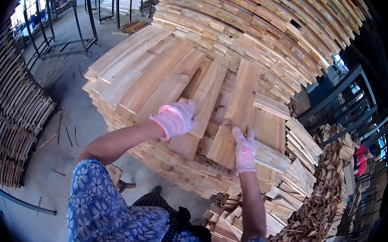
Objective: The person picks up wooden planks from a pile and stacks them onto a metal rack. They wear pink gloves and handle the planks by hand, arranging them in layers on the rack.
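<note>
Long, pale wooden boards lie side by side on top of a large stack. My left hand (175,118), in a pinkish-white knit glove, is closed at the left edge of one board (210,93), its thumb over the top face; its other fingertips are partly hidden. To the right, my gloved right hand (245,152) grips the right edge of another board (241,95), which has a dark knot near its middle. Between these two boards a gap shows lower pieces of wood.
A tall wall of stacked boards (254,26) rises behind. Shorter offcuts (296,173) and a heap of scrap wood (308,219) lie at right. Another curved stack (12,108) stands at left. Dark metal frames (69,45) stand on the concrete floor (61,152). A person in red (361,159) is far right.
</note>
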The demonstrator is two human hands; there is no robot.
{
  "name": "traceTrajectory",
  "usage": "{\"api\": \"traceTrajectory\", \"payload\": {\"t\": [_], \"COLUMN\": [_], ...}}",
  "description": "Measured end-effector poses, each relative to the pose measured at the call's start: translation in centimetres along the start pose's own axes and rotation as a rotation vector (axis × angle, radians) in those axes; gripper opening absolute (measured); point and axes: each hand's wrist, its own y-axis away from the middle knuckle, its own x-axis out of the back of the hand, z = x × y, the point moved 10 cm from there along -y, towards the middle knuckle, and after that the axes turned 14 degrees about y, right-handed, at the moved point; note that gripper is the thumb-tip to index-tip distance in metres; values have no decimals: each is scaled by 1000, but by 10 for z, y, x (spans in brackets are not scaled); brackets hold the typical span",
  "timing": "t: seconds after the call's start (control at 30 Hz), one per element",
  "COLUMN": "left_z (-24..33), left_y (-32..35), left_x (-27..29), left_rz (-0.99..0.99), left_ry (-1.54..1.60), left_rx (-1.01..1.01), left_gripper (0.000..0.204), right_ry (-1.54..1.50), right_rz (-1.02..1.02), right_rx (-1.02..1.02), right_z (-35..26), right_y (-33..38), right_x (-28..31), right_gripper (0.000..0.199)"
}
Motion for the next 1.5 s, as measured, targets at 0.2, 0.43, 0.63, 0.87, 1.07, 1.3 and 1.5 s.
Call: {"api": "traceTrajectory", "payload": {"t": [0.2, 0.43, 0.63, 0.87, 1.07, 1.3, 1.5], "left_z": [24, 46, 34, 30, 10, 12, -213], "left_y": [-32, -132, -82, -92, -115, -110, -129], "left_x": [14, -23, -24, -8, -2, 51, 213], "left_rz": [-168, 0, -177, -86, -42, -210, 212], "left_ry": [-144, -259, -270, -332, -341, 256, -120], "left_rx": [-38, 139, 146, 76, 93, -87, 81], "left_gripper": [60, 69, 77, 65, 63, 60, 55], "right_ry": [1226, 953, 835, 824, 798, 703, 558], "right_rz": [-389, -61, -97, -52, 3, -62, -18], "right_rx": [44, -40, -107, -56, 10, 77, 202], "right_z": [-21, -34, -32, -37, -45, -33, -40], "right_y": [-48, -150, -146, -142, -139, -199, -188], "right_x": [-18, -35, -43, -42, -46, -130, -117], "right_gripper": [78, 93, 91, 88, 77, 71, 73]}}
